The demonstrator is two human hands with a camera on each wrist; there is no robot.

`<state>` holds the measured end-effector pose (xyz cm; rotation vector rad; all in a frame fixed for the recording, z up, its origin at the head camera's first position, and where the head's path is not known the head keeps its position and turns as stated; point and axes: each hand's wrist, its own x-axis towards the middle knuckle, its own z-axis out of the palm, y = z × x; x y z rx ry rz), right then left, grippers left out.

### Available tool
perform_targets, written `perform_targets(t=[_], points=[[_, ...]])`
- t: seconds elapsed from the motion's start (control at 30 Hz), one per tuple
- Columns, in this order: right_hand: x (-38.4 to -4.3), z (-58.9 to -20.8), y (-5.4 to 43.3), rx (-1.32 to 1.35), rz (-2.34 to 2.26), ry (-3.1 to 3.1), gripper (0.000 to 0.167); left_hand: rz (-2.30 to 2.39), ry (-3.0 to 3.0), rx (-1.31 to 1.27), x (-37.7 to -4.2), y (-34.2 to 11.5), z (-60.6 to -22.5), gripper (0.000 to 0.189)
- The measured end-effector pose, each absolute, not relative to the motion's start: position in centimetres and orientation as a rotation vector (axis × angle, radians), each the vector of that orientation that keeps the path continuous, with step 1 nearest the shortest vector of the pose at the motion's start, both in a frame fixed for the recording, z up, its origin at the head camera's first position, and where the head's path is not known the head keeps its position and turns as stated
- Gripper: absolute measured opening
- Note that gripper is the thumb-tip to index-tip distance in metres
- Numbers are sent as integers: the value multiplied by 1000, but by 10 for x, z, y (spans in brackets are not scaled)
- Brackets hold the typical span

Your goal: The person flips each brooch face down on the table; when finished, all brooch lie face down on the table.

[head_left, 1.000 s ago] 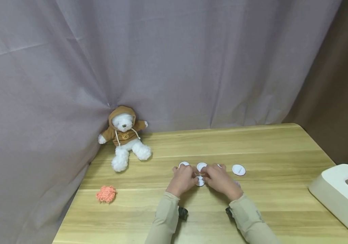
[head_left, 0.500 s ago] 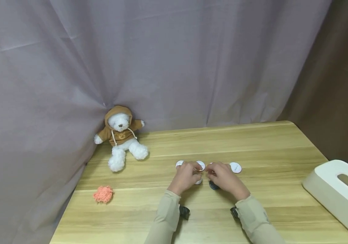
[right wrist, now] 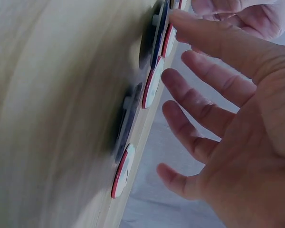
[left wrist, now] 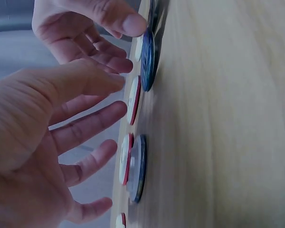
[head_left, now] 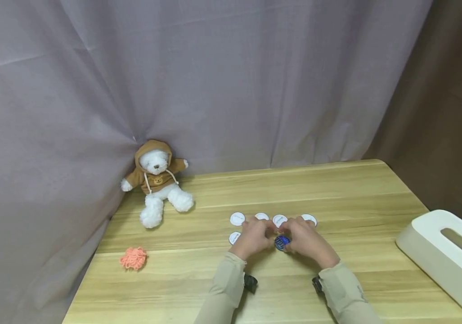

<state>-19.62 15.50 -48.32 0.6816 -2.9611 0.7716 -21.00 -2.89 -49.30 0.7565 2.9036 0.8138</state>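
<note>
In the head view a shiny blue round disc lies on the table between my two hands. My left hand is just left of it, thumb and fingers spread and relaxed, and holds nothing visible. From the right, my right hand reaches to the disc. In the left wrist view the right thumb touches or nearly touches the blue disc's edge, while the other fingers stay loose. Behind the hands is a row of white discs. Another white disc lies left of my left hand. My right hand hides a further dark-rimmed disc.
A white plush bear in a brown hoodie sits at the table's back left. A coral yarn bundle lies at the left. On the right stands a white slotted box. Grey curtain hangs behind the wooden table.
Both hands have shifted right, from a white disc to the blue one. The left hand has uncovered the white disc on its left. The head view has turned slightly.
</note>
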Motion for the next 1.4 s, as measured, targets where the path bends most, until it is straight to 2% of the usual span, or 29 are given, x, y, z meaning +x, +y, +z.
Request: perform_targets(t=[0.63, 1.03, 1.4], points=[[-196, -485, 158, 769, 737, -2959, 27, 609, 2953, 807, -206, -22, -496, 25], [-205, -480, 163, 855, 791, -2907, 19, 649, 2978, 796, -208, -27, -487, 11], [-207, -481, 164, 872, 874, -2879, 22, 677, 2995, 840, -211, -26, -488, 12]])
